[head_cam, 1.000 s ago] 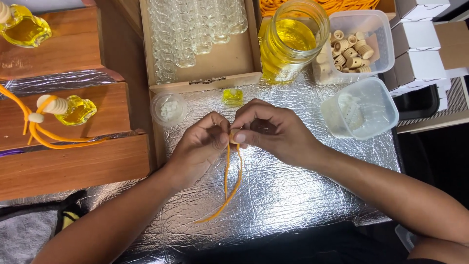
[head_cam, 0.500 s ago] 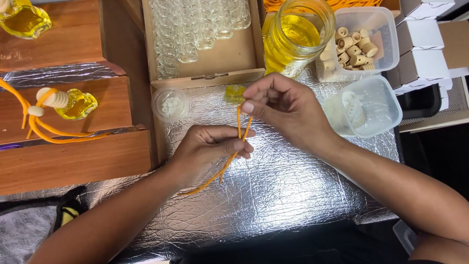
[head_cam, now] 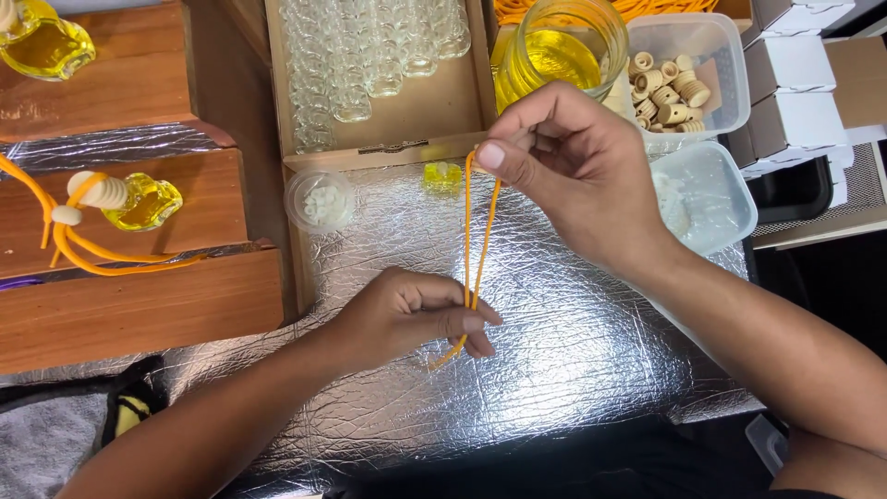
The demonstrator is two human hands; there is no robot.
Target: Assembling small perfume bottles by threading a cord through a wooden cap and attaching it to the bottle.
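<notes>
At the far left a small bottle of yellow liquid lay on a wooden step, an orange cord looped round its neck; further right a little round tub of white bits sat on the foil sheet; the left hand rested low on the foil, fingers pressed together on the bottom of a doubled orange string; the string ran straight up, taut, to the right hand, which pinched its top fold between thumb and forefinger; behind stood a jar of yellow liquid, then a clear box of wooden caps.
</notes>
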